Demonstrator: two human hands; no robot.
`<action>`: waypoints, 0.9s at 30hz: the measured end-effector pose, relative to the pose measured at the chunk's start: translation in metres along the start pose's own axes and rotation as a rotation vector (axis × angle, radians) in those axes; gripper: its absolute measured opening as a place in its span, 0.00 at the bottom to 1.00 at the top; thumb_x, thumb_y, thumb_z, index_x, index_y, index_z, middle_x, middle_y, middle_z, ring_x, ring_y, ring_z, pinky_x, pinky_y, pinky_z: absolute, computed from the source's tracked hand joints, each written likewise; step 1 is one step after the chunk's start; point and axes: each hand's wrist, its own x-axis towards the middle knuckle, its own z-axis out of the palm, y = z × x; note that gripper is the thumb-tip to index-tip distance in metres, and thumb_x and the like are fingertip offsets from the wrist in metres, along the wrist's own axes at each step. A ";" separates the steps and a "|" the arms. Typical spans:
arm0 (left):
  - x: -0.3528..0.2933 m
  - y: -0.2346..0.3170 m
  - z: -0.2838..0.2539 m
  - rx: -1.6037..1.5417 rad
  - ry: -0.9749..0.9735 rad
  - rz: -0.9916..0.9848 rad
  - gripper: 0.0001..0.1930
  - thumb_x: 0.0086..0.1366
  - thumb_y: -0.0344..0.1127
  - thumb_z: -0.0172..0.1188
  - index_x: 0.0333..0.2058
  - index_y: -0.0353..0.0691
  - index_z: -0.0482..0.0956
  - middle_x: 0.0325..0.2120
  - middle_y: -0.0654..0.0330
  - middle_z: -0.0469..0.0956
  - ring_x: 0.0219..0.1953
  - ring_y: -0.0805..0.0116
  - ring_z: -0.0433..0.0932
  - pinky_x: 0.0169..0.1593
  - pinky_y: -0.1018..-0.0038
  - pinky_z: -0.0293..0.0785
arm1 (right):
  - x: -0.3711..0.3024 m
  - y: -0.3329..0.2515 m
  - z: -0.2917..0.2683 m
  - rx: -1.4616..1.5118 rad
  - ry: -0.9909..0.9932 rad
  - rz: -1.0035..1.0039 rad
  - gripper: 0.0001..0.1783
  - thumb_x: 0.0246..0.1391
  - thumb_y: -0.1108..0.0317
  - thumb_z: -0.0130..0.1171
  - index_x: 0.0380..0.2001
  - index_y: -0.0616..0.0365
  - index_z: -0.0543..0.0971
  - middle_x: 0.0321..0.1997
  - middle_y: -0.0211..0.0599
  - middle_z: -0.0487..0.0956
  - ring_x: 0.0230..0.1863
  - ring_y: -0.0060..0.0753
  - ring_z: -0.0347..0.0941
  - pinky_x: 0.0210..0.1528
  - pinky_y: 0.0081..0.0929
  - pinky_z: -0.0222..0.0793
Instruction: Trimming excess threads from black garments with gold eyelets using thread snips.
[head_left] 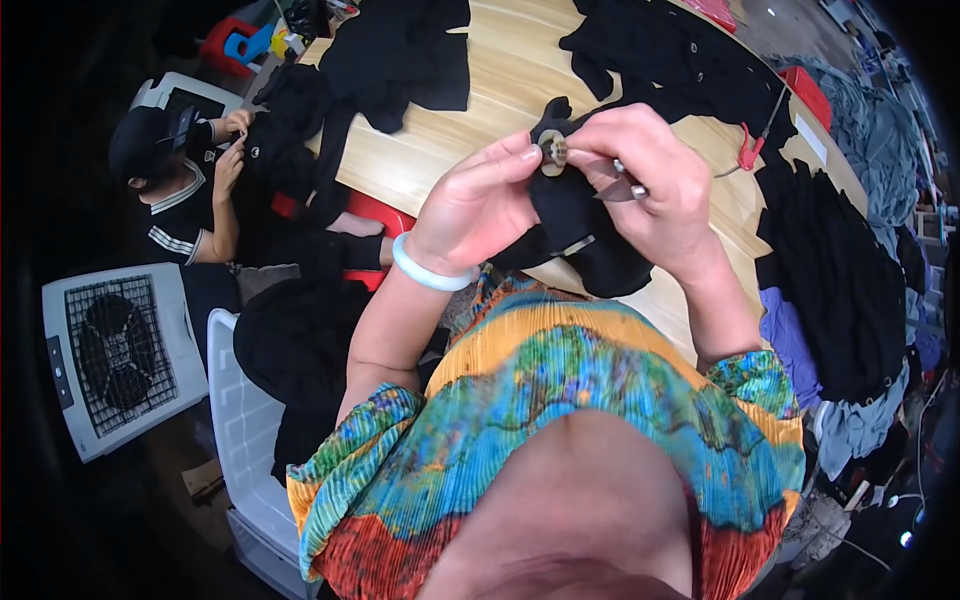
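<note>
My left hand (480,200), with a pale bangle at the wrist, is closed with thumb and forefinger on a round brownish button (552,152) at a black garment (600,262). From the other side, my right hand (655,185) has its thumb and forefinger pinched at the button's edge. A small metal tool (612,182), seemingly thread snips, is tucked in that same hand. The garment hangs below both hands at the table edge, and a small light tab shows on it. Whether a needle or thread is between my right fingertips is too small to tell.
Black garments (410,60) lie across the wooden table (510,60); a dark pile (835,270) covers its right side. A red-handled tool (750,150) is on a cord there. At left, a co-worker (165,165) handles black cloth. A fan unit (125,350) and a white plastic bin (235,400) stand nearby.
</note>
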 end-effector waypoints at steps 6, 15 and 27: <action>-0.001 -0.001 0.011 -0.015 -0.099 0.061 0.21 0.59 0.33 0.46 0.50 0.31 0.58 0.46 0.55 0.65 0.50 0.65 0.64 0.55 0.69 0.57 | 0.017 -0.017 -0.024 -0.008 0.078 0.110 0.08 0.35 0.82 0.57 0.23 0.60 0.74 0.23 0.33 0.72 0.23 0.25 0.68 0.20 0.17 0.62; 0.003 -0.007 0.011 -0.006 -0.110 0.161 0.22 0.59 0.32 0.47 0.51 0.32 0.57 0.48 0.53 0.63 0.53 0.62 0.61 0.57 0.65 0.54 | -0.022 -0.044 -0.027 0.379 0.055 0.386 0.17 0.50 0.67 0.50 0.41 0.66 0.63 0.29 0.35 0.70 0.28 0.20 0.66 0.32 0.17 0.64; 0.007 -0.009 0.013 0.234 -0.128 0.352 0.15 0.58 0.32 0.49 0.44 0.36 0.64 0.42 0.56 0.68 0.47 0.65 0.66 0.53 0.69 0.58 | -0.022 -0.043 -0.013 0.411 0.043 0.456 0.11 0.46 0.72 0.55 0.33 0.63 0.67 0.18 0.29 0.68 0.17 0.14 0.61 0.18 0.13 0.56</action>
